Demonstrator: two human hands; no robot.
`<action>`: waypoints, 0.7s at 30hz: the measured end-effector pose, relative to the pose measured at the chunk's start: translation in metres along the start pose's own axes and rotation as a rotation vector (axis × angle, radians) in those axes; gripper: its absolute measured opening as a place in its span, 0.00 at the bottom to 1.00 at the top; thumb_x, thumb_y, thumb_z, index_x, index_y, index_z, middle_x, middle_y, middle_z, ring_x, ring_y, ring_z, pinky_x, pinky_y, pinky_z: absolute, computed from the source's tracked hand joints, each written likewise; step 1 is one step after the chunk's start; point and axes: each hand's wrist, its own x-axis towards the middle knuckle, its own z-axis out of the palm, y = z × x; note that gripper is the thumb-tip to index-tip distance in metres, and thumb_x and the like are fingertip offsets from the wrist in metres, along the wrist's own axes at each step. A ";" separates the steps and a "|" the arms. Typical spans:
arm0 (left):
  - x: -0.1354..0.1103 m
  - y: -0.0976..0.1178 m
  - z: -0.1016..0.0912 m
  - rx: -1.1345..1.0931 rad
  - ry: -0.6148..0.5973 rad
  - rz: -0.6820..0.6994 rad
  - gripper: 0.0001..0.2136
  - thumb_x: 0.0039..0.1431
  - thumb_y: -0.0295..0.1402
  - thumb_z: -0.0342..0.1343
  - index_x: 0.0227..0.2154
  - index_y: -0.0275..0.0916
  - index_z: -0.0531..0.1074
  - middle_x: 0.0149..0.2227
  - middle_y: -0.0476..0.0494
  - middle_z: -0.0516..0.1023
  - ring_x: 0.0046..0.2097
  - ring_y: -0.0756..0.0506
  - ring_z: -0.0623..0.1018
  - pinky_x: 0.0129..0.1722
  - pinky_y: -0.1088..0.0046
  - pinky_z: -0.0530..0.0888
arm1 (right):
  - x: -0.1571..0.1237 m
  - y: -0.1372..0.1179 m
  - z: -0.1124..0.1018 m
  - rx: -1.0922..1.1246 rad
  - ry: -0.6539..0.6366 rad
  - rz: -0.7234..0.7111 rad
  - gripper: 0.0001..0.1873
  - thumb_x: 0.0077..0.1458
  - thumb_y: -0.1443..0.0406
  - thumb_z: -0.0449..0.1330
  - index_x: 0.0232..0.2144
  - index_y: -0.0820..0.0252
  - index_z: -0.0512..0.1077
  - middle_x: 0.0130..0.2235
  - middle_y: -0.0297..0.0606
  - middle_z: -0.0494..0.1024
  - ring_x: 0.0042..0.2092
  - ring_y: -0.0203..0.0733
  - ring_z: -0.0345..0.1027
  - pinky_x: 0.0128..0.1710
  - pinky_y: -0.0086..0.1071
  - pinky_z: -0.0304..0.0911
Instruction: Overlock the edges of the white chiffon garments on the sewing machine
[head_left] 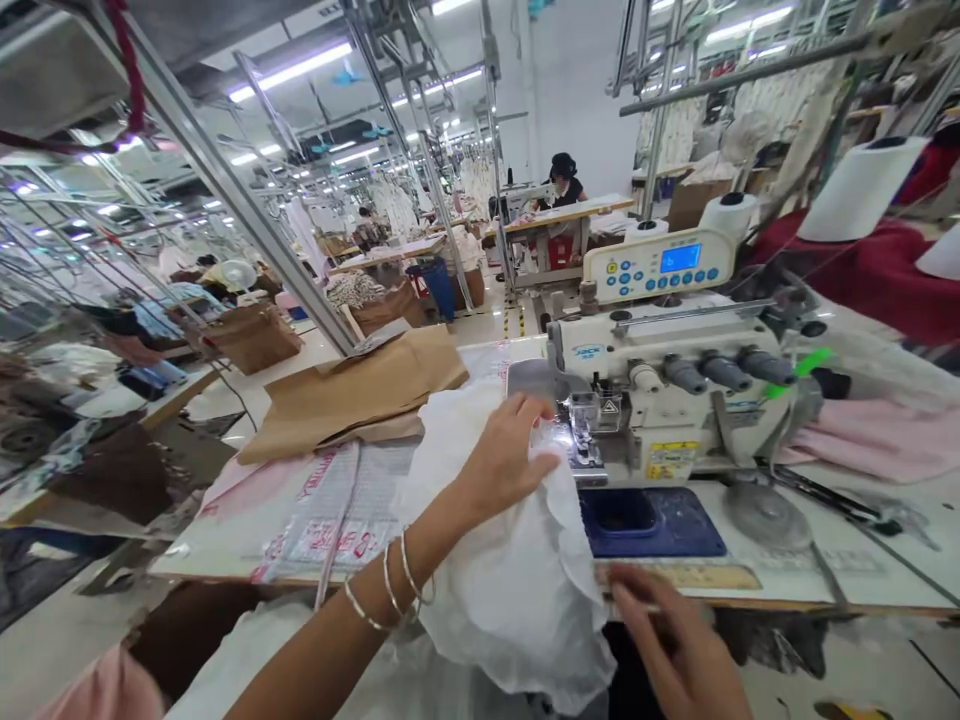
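White ruffled fabric (517, 570) lies over the front of the table and hangs past its edge. On its upper part rests my left hand (506, 455), fingers bent and thumb apart, with the fabric's edge gripped beside the presser foot (589, 468). The overlock sewing machine (637, 370) stands just right of that hand, its needle area lit. My right hand (679, 640) is at the table's front edge, right of the hanging fabric. Its thumb and forefinger are apart, nothing visible between them, and it is slightly blurred.
Brown paper (360, 390) lies on the table at left. A control panel (660, 266) tops the machine, with white thread cones (862, 190) behind. Black-handled scissors (840, 500) and pink fabric (885, 440) lie at right. Another person (564, 188) sits at a far machine.
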 end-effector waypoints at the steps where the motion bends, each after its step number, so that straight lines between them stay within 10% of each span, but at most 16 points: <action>1: -0.003 0.005 0.002 0.107 0.053 0.033 0.12 0.52 0.25 0.58 0.40 0.37 0.66 0.39 0.45 0.69 0.43 0.44 0.69 0.43 0.65 0.69 | 0.015 -0.006 -0.003 0.020 0.052 0.018 0.21 0.57 0.50 0.55 0.44 0.57 0.73 0.46 0.44 0.80 0.43 0.44 0.76 0.35 0.25 0.71; 6: -0.020 0.025 0.020 0.587 0.107 0.105 0.06 0.60 0.24 0.50 0.28 0.37 0.67 0.31 0.45 0.68 0.36 0.42 0.67 0.35 0.63 0.67 | 0.056 -0.033 0.010 0.111 -0.019 -0.099 0.21 0.60 0.51 0.54 0.44 0.62 0.72 0.40 0.43 0.80 0.39 0.43 0.75 0.37 0.28 0.69; 12: -0.045 0.038 0.041 0.497 0.138 0.077 0.09 0.62 0.22 0.45 0.40 0.33 0.70 0.37 0.40 0.72 0.40 0.41 0.71 0.38 0.60 0.73 | 0.030 -0.034 0.022 0.090 -0.052 -0.162 0.17 0.63 0.55 0.51 0.35 0.61 0.73 0.29 0.36 0.78 0.30 0.38 0.73 0.29 0.24 0.67; 21: -0.057 0.041 0.057 0.346 0.308 0.199 0.13 0.64 0.23 0.45 0.47 0.27 0.70 0.47 0.35 0.75 0.49 0.40 0.73 0.48 0.61 0.77 | 0.050 -0.053 -0.001 -0.427 0.170 -0.497 0.21 0.67 0.63 0.44 0.58 0.62 0.65 0.53 0.48 0.75 0.49 0.49 0.75 0.43 0.39 0.72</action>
